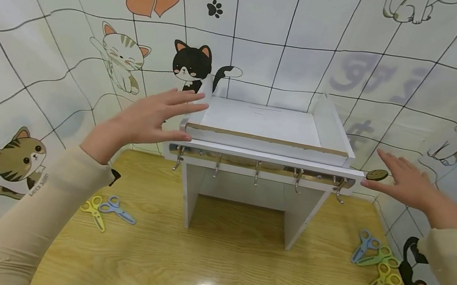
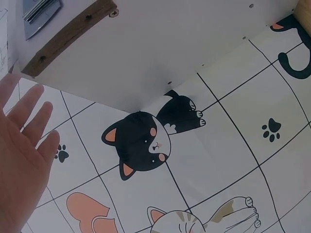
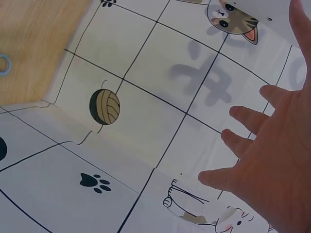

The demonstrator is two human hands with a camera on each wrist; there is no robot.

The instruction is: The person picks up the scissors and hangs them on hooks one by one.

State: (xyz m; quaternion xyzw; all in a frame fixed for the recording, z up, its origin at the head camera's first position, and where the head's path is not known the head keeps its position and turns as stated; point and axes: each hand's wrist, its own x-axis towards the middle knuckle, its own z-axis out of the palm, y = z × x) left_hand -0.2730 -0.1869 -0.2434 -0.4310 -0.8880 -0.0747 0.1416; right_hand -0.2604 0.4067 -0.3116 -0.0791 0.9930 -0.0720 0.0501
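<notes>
A white shelf unit [image 1: 266, 147] stands on the wooden table, with a tray-like top and a row of several metal hooks [image 1: 257, 173] along its front. At its left end my left hand [image 1: 150, 116] is held up with fingers spread; whether it touches the side cannot be told from the head view. In the left wrist view the hand [image 2: 24, 160] lies beside the white side panel [image 2: 146, 48]. My right hand [image 1: 409, 183] hovers off the shelf's right end, fingers extended and holding nothing. The right wrist view shows that hand [image 3: 272, 145] in front of the printed wall covering.
Yellow scissors [image 1: 94, 212] and blue scissors [image 1: 118, 208] lie on the table [image 1: 208, 256] at the left. Blue, green [image 1: 380, 257] and yellow scissors [image 1: 383, 280] lie together near the right edge. Cat-patterned wall sheeting [image 1: 270, 12] surrounds the table behind and at both sides.
</notes>
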